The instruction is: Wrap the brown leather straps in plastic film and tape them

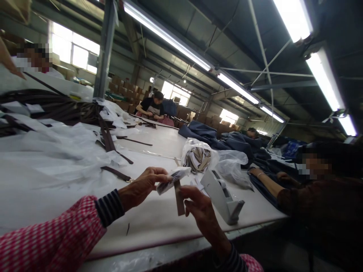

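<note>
Over the white table, my left hand (147, 185) pinches a small bundle wrapped in clear plastic (172, 179), tilted up to the right. My right hand (200, 211) grips a short, flat grey-brown strip (179, 198) between thumb and fingers. The strip's upper end meets the underside of the wrapped bundle; whether the two are joined I cannot tell. Just right of my right hand stands a grey tape dispenser (222, 196). Behind the hands sits a clear plastic bag (194, 145) filled with rolled beige strips.
Dark brown straps (51, 105) and white wrapping sheets (56, 151) cover the table's left side. Dark blue fabric (204, 132) is heaped at the right. A co-worker's arm (269, 183) reaches over it. A metal post (104, 49) rises at the back left. Other people work farther off.
</note>
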`<state>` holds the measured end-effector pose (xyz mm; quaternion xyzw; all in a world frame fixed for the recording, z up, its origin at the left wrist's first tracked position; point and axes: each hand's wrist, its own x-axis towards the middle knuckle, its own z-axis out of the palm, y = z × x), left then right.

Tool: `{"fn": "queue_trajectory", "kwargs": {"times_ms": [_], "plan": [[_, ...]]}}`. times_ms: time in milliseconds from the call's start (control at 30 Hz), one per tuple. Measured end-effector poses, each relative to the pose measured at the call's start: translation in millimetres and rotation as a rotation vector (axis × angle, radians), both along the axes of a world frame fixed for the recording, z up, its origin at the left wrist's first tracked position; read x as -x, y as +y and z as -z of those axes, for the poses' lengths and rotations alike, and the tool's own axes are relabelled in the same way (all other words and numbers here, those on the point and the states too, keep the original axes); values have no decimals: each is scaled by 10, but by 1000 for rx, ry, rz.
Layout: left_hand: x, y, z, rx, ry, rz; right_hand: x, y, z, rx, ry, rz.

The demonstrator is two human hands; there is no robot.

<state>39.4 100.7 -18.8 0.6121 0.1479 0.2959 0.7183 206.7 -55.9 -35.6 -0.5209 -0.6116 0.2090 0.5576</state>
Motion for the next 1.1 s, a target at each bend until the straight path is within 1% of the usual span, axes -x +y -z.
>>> {"fn": "queue_trajectory", "kwargs": {"times_ms": [67,133,200,267,300,367,433,467,533,600,667,733,833,967,1100], "plan": [[1,10,16,9,2,9,3,-22,-12,-122,-367,23],[2,1,16,-7,5,12,19,-22,-22,-262,-635,84],[8,-20,0,-35,10,11,39,-11,-20,-360,-730,138],[20,-40,-21,-120,27,7,49,-6,-3,-380,-702,174],[28,-46,-28,-210,43,-10,48,-9,11,-360,-676,195],[41,-52,-15,-462,82,-63,35,-21,54,-303,-660,249],[44,-59,51,-747,105,-92,13,-27,115,-247,-683,283],[40,-67,105,-867,108,-93,2,-23,152,-221,-687,278],[27,-95,247,-1083,118,-61,-18,2,229,-146,-652,207],[14,-132,399,-1230,149,-44,-37,45,295,-46,-571,110],[7,-164,515,-1290,189,-35,-60,96,325,44,-487,54],[5,-180,574,-1309,204,-45,-91,146,305,109,-426,66],[7,-175,571,-1336,197,-42,-154,223,193,200,-376,59],[16,-153,537,-1326,208,2,-249,372,-2,331,-451,-85],[32,-147,529,-1316,204,34,-316,555,-125,423,-521,-202]]}}
